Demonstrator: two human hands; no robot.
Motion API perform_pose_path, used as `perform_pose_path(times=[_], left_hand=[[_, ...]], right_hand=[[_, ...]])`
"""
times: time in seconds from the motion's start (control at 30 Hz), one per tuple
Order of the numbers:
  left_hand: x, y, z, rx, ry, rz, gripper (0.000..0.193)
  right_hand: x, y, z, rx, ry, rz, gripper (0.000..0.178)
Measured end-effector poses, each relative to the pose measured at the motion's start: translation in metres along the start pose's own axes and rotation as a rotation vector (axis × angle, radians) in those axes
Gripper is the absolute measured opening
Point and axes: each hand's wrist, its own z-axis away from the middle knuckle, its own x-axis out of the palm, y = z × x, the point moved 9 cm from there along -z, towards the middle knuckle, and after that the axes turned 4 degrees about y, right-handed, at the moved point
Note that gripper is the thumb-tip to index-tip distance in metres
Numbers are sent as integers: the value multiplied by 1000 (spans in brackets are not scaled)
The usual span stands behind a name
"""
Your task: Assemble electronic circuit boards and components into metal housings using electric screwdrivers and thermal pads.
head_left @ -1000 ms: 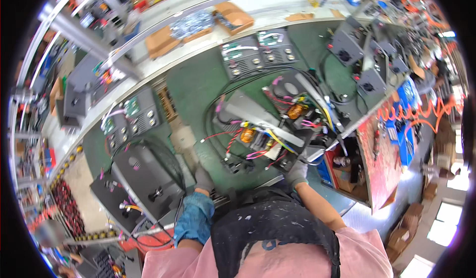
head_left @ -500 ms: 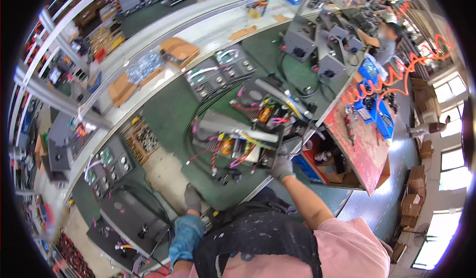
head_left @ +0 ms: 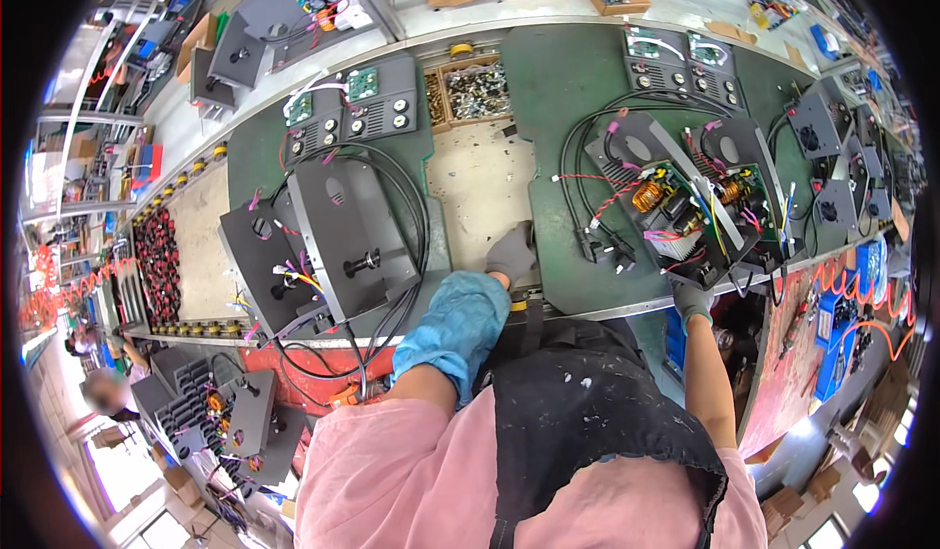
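My left hand (head_left: 512,252), in a grey glove, is at the near left corner of the right green board (head_left: 573,285). Its fingers look bent and pressed together; what lies in them is hidden. My right hand (head_left: 693,300), also gloved, is at that board's front edge, just under the near corner of a dark grey metal housing (head_left: 697,271); its fingers are hidden. This housing lies open, showing a circuit board with a copper coil (head_left: 648,196), red twisted wires and pink connectors. A second open housing (head_left: 741,147) leans beside it, and a black cable (head_left: 578,143) loops round their left side.
Left of me, another green board (head_left: 431,299) carries two dark housings (head_left: 343,240) and a control panel (head_left: 377,108). Between the boards, a wooden box of small metal parts (head_left: 477,91) stands at the back. More panels (head_left: 676,69) are at the back right, with a red-topped bench (head_left: 783,353) nearby.
My view has swung left, so the benches appear further right and the left board comes fully into sight. Both hands remain by the right board's near edge.
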Motion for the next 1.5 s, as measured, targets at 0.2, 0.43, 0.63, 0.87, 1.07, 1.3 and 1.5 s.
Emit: perform_pose_path(times=[0.2,0.43,0.63,0.87,1.07,1.3,1.5], left_hand=[[-20,-29,15,-229,158,-198,34],[-63,1,39,-46,325,-451,46],[-19,32,11,159,210,-655,48],[-35,30,-16,219,222,-481,21],[-65,-35,-13,-293,408,532,23],[-85,39,60,54,496,-686,32],[-93,91,129,-94,835,-269,37]], right_hand=[[8,-3,-3,-19,-53,43,57],[20,20,-6,90,-16,-106,67],[3,2,8,-51,42,-360,76],[-94,28,69,-54,-26,-260,36],[-139,250,36,417,52,-517,37],[-121,404,-52,-215,-96,543,41],[-89,443,-56,-835,-3,754,35]])
